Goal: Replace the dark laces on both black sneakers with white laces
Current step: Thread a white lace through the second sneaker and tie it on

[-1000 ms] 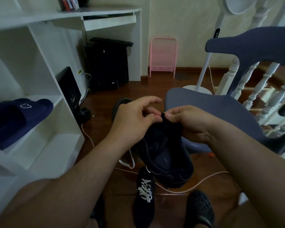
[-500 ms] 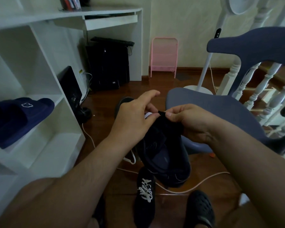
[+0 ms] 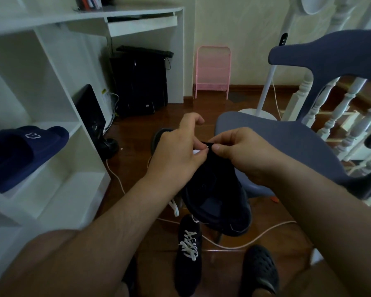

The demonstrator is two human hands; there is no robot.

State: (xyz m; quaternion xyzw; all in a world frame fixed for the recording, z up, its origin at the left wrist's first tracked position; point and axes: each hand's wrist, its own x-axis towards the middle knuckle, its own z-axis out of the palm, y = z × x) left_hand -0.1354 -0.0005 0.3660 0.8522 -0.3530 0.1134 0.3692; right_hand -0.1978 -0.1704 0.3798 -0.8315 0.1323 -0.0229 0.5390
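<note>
I hold a black sneaker up in front of me, heel end toward me and opening facing up. My left hand pinches a white lace at the shoe's upper, its index finger raised. More of that lace hangs below my left wrist. My right hand pinches the shoe's upper edge from the right. A second black sneaker, laced in white, lies on the floor below.
A blue chair stands right of the held shoe. White shelves with a dark blue slipper are at left. A white cable crosses the wooden floor. A black clog covers my foot. A fan base and railing stand behind.
Both hands and the shoe rose slightly. My left index finger lifted and a bit of white lace now shows between my left thumb and fingers.
</note>
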